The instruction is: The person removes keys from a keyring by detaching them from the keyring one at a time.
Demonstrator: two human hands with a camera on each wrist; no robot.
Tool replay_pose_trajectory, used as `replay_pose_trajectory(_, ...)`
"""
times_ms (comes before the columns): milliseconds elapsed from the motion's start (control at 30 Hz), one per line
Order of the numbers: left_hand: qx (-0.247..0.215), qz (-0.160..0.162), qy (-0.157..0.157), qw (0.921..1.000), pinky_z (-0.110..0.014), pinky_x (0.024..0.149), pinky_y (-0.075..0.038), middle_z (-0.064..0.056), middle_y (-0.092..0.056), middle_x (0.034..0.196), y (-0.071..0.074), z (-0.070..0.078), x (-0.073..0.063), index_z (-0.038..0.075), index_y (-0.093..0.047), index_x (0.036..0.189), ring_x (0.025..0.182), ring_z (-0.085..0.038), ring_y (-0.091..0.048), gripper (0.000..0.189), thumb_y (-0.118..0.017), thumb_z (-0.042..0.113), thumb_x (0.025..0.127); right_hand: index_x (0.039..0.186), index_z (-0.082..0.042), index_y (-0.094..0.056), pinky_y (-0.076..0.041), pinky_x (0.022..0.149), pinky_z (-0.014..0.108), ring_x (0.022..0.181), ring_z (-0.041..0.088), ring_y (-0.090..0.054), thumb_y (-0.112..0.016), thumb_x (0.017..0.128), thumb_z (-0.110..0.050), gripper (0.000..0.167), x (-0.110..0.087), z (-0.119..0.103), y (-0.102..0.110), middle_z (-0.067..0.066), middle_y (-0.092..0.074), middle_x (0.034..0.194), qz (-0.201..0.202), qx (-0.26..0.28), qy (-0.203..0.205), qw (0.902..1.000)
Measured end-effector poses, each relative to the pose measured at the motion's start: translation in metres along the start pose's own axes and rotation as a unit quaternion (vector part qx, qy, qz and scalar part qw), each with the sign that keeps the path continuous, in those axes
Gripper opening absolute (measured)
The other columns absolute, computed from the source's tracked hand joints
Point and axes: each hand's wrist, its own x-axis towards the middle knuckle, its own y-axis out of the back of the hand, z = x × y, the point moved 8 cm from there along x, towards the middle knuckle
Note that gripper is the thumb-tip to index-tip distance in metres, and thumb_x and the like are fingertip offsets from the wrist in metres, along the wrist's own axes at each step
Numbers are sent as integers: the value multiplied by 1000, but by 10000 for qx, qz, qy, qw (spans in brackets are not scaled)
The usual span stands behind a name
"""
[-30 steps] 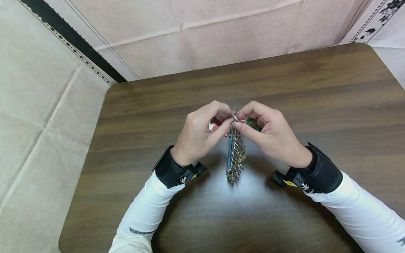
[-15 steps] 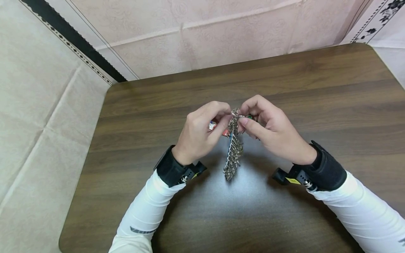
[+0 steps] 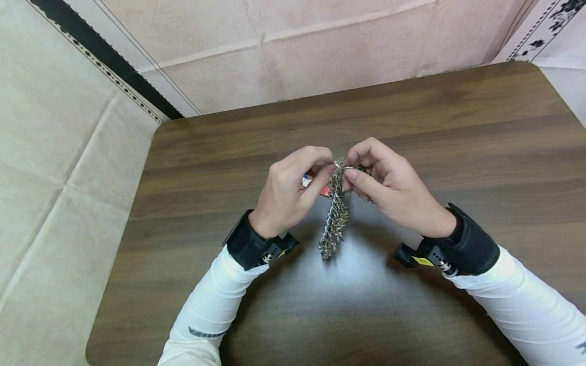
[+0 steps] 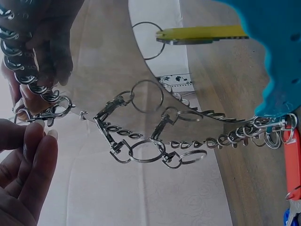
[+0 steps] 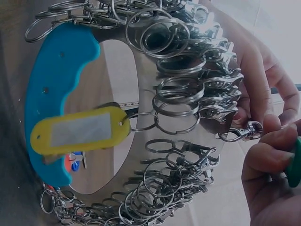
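Note:
A metal key carrier (image 3: 336, 208) with a blue handle (image 5: 44, 89) stands nearly edge-on between both hands. Snap hooks and split rings crowd its rim. My left hand (image 3: 293, 183) pinches a snap hook (image 4: 51, 113) at the far end of the carrier, with thumb and forefinger bent. Right beside it, my right hand (image 3: 389, 185) pinches a thin split ring (image 3: 349, 168); a green key tag (image 5: 294, 167) sits by its fingers. A yellow key tag (image 5: 80, 131) hangs from another ring, in front of the carrier's opening. Whether hook and ring are joined is hidden by the fingers.
Behind the left fingers, a red tag (image 3: 326, 191) shows with something blue and white (image 3: 306, 180) near it. The brown wooden table (image 3: 229, 152) has rounded corners. Pale patterned cloth (image 3: 297, 66) lies beyond its edges.
My right hand has shifted slightly up, and less of the green tag shows. The carrier has turned, its near end swinging left, hiding the blue handle in the head view. My left hand barely moved.

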Motion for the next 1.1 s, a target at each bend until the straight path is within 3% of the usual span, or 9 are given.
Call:
replay_pose_trajectory(600,-114,-123,58,9998,-32,69,-53,-11,-64,88,-3,-2,-2,-2,-62,99,78,-16,-59,7,-64,-6,94,102,1,-59,-42,51,26,61,14,-53,-56,100,4,5,2,-4,4,3,-67,84,-201,-287,64,9994)
replay_pose_trajectory(867,-201,-353,-344,9986,-26,65,-50,-8,-63,83,-7,7,-1,0,-64,98,72,-13,-57,5,-64,-4,95,98,2,-58,-43,51,24,60,13,-53,-57,98,7,5,0,-6,5,1,-63,79,197,-652,182,9975)
replay_pose_trajectory(1100,-9,-460,-528,9975,-23,65,-49,-7,-67,85,-10,10,-2,0,-63,105,72,-12,-57,10,-65,0,96,101,5,-54,-42,52,24,61,12,-51,-57,97,9,6,0,-5,6,2,-58,79,272,-673,171,9972)
